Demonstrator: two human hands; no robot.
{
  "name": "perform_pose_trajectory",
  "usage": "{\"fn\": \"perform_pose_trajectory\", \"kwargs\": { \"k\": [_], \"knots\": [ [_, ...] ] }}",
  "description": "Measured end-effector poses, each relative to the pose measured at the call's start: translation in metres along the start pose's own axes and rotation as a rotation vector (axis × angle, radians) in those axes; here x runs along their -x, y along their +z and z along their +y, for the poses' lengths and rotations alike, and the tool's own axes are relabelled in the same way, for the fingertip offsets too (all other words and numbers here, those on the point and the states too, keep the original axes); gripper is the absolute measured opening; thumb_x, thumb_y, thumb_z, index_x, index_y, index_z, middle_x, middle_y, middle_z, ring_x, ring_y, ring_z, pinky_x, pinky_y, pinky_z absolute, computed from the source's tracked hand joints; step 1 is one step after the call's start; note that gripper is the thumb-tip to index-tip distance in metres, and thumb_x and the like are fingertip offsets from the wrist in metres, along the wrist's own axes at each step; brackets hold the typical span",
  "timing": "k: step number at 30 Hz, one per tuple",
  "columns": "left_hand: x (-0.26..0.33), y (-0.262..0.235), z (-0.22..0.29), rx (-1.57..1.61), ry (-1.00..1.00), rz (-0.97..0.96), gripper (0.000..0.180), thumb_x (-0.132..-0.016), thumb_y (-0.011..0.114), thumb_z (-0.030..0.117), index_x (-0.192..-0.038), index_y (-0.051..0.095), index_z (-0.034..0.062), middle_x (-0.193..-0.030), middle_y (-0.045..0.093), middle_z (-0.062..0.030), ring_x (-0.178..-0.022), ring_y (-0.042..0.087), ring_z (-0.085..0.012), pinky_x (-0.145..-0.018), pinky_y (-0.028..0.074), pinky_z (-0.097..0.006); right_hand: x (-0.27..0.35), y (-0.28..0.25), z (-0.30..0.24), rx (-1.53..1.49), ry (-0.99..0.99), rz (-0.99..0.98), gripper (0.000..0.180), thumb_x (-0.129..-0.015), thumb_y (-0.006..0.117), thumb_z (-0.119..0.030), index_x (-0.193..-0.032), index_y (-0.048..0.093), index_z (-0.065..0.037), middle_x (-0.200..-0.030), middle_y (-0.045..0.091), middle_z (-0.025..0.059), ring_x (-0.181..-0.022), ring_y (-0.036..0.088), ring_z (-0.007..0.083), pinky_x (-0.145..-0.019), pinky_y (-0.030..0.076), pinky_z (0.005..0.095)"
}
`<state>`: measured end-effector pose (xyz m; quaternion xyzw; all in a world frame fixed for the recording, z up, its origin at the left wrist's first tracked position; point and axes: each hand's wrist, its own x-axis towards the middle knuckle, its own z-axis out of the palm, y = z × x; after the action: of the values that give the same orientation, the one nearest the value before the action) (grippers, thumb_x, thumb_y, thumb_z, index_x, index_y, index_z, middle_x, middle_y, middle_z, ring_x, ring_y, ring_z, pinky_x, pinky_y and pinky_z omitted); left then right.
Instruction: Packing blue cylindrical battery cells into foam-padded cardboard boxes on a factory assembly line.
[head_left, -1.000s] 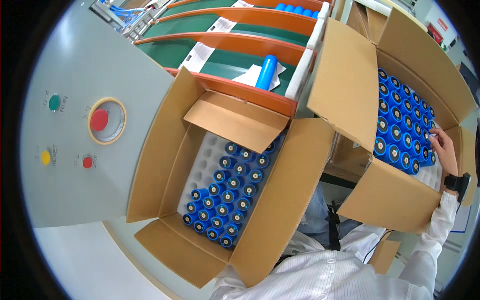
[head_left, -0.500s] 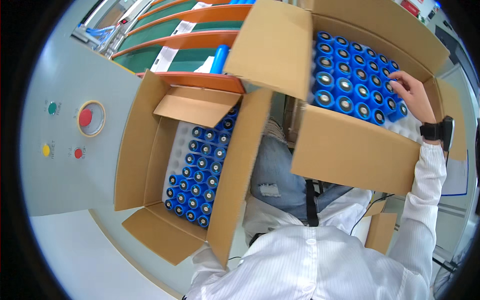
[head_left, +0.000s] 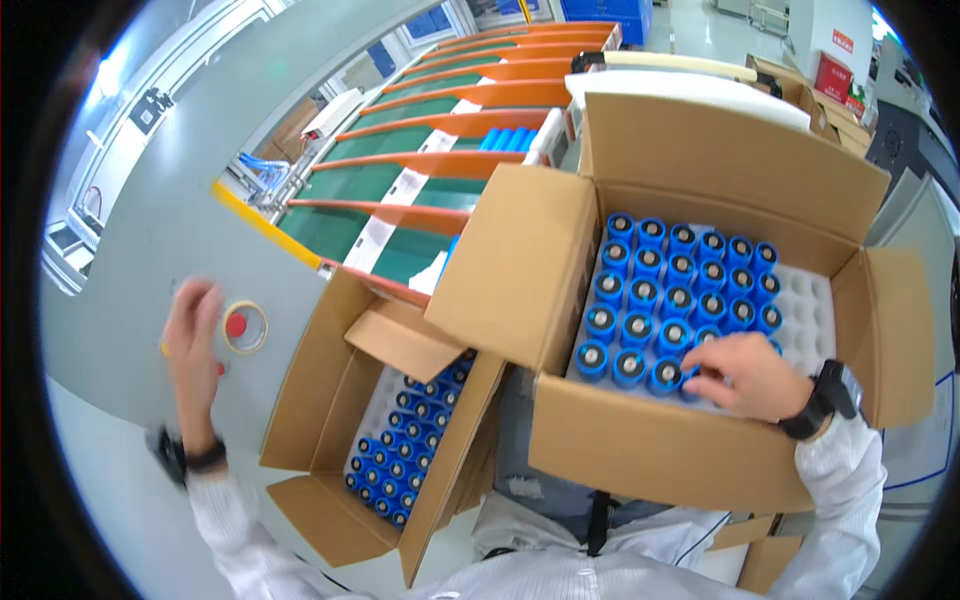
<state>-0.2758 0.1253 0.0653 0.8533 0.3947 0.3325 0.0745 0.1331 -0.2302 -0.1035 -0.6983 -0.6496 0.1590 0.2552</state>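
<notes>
My right hand (head_left: 750, 375) reaches into the large cardboard box (head_left: 670, 450) on the right. Its fingers are closed round the top of a blue cylindrical battery cell at the near edge of the rows, mostly covered by the hand. Rows of upright blue battery cells (head_left: 643, 294) stand there in a white holed tray (head_left: 800, 310), with bare holes along its right side. My left hand (head_left: 193, 335), smeared by motion, is raised in front of the grey panel, beside a red button (head_left: 236, 325) in a pale ring. Its finger pose is unclear.
A smaller cardboard box (head_left: 300, 400) at lower left holds more blue cells in a white tray, its flaps spread. Beyond it lies a green conveyor (head_left: 390, 240) with orange dividers (head_left: 430, 160) and several blue cells. A white-covered surface (head_left: 690, 95) sits behind the large box.
My left hand has come up from behind the smaller box to the grey panel. My right hand has moved from the right end of the cells to their near edge. The view has shifted.
</notes>
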Motion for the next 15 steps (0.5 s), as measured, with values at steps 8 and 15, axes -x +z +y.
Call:
{"fn": "perform_pose_trajectory", "kwargs": {
  "k": [8,15],
  "knots": [
    [-0.277,0.321,0.014,-0.174,0.366,-0.714,0.038,-0.089,0.063,0.034,-0.108,0.068,0.0011,-0.105,0.070,-0.0176,-0.101,0.065,-0.0298,-0.089,0.050,-0.039,-0.009,-0.015,0.009,-0.081,0.095,0.023,0.021,-0.086,0.069,-0.026,-0.095,0.068,-0.007,-0.082,0.068,0.0095,-0.074,0.065,0.0305,-0.067,0.049,0.0391],
    [-0.333,0.546,-0.007,-0.318,0.301,-0.583,0.034,-0.081,0.057,0.029,-0.100,0.073,0.0049,-0.106,0.069,-0.0209,-0.100,0.066,-0.0386,-0.091,0.051,-0.047,-0.009,-0.021,0.019,-0.009,0.199,0.085,0.020,-0.085,0.072,-0.026,-0.095,0.068,-0.010,-0.074,0.065,0.0042,-0.069,0.063,0.0245,-0.064,0.047,0.0358]
  ]
}}
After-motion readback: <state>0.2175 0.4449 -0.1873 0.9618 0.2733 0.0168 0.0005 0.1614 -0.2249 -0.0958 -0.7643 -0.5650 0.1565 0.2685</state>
